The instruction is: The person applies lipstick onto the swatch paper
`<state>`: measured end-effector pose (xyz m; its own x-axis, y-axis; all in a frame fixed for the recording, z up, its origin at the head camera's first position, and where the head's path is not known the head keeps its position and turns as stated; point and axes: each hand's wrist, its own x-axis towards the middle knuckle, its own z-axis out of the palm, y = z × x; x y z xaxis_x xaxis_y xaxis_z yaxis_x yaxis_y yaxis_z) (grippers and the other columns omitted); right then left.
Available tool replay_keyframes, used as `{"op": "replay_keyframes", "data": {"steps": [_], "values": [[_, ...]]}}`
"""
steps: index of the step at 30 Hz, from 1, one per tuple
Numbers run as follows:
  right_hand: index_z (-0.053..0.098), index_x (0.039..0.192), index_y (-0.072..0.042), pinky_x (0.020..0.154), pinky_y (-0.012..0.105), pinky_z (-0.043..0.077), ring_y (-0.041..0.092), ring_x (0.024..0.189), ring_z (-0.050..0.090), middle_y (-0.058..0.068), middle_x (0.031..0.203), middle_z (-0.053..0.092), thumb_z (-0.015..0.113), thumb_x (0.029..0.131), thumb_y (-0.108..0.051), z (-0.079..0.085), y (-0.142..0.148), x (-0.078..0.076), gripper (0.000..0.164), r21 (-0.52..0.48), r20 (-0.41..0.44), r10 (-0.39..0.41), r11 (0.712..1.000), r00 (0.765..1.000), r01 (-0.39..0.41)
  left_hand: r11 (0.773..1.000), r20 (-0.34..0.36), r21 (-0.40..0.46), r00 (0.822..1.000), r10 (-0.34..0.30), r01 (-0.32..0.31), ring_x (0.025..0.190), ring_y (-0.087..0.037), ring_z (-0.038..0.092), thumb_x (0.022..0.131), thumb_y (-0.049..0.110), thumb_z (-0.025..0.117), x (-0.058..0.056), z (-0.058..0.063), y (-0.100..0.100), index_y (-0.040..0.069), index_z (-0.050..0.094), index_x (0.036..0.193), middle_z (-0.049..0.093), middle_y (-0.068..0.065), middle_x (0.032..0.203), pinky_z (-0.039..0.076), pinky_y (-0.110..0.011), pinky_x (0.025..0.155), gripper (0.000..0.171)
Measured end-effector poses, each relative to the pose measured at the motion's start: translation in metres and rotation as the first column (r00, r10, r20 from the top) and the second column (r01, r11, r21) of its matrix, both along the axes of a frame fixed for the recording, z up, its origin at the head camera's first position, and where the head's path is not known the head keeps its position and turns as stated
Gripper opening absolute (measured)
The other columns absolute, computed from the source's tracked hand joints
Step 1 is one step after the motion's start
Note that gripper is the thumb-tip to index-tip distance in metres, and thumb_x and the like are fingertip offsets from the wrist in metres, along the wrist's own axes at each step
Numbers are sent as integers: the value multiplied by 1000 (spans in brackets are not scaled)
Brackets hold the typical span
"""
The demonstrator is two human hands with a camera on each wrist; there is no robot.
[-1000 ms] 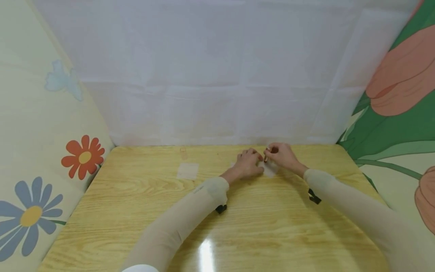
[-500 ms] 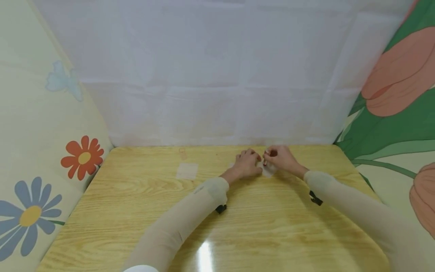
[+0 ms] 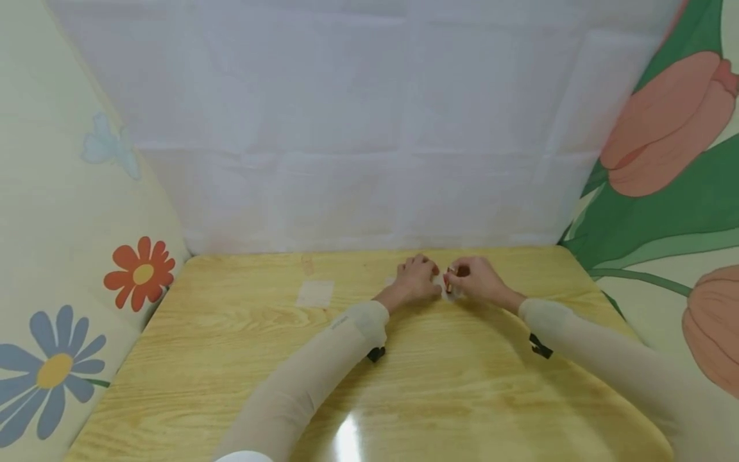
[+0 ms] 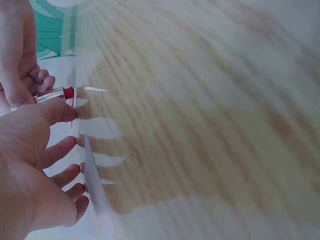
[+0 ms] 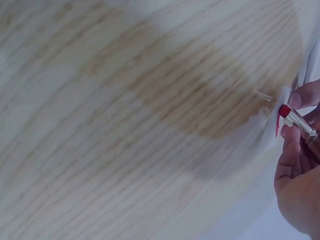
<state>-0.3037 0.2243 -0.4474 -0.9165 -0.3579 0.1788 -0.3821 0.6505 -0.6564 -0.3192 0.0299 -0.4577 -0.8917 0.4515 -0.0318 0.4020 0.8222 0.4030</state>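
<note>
My right hand (image 3: 482,281) pinches a lipstick (image 3: 448,282) with a shiny metallic case and a red tip. In the right wrist view, the lipstick (image 5: 298,120) has its tip at a small white paper (image 5: 270,134), beside a red streak. My left hand (image 3: 413,281) lies just left of it with fingers spread and fingertips down at the paper and tabletop. The left wrist view shows its thumb (image 4: 57,110) by the paper the lipstick is on, and other fingers near a second paper (image 4: 93,175). The left hand partly covers that second paper in the head view.
Another square of thin white paper (image 3: 315,293) lies flat on the wooden table (image 3: 462,385), left of the hands. Faint reddish marks (image 3: 307,263) show behind it. A white sheet (image 3: 346,160) hangs behind the table; flower-patterned panels (image 3: 58,212) stand at the sides.
My right hand has moved a short way toward me with the lipstick, across the paper. The left hand stays almost in place. The head view has shifted slightly.
</note>
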Motion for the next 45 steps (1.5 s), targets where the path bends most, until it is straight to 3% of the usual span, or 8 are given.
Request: {"op": "replay_keyframes", "data": {"steps": [8,15,29,36,45], "values": [[75,102,-2,73,37,55,20,85,65,5,93,71,72,97,-15,6,0,5,14,-18,29,-27,999,999,27,1000,22,3,1000,1,-1,133,-31,40,98,34,68,-4,-3,3,16,63,130,44,-9,145,28,-50,110,38],[73,94,-5,66,33,53,18,77,65,3,87,71,70,97,-12,25,1,5,8,-44,-21,0,999,1000,0,1000,23,-22,1000,-2,3,135,-32,38,96,31,69,-4,-1,4,14,64,130,43,-10,147,27,-51,110,39],[73,91,-8,68,35,52,19,80,67,4,89,72,71,96,-15,53,-9,4,9,-21,-55,-12,1000,998,11,995,-13,-65,997,-82,81,140,-37,34,101,25,55,-3,1,-9,9,57,143,43,-13,153,26,-55,112,45],[73,95,-8,67,36,53,19,77,67,3,89,72,69,97,-16,57,-14,8,9,-18,-79,3,1000,997,-5,994,-31,-72,996,-83,81,141,-36,35,101,25,55,8,14,-26,13,56,144,44,-10,151,27,-54,111,44],[74,96,-8,71,38,54,19,80,67,3,89,72,67,98,-17,66,-24,12,11,-41,-112,26,999,993,-31,997,-54,-67,997,-53,49,139,-36,37,100,25,58,14,17,-54,15,57,142,46,-11,151,29,-55,110,43]]}}
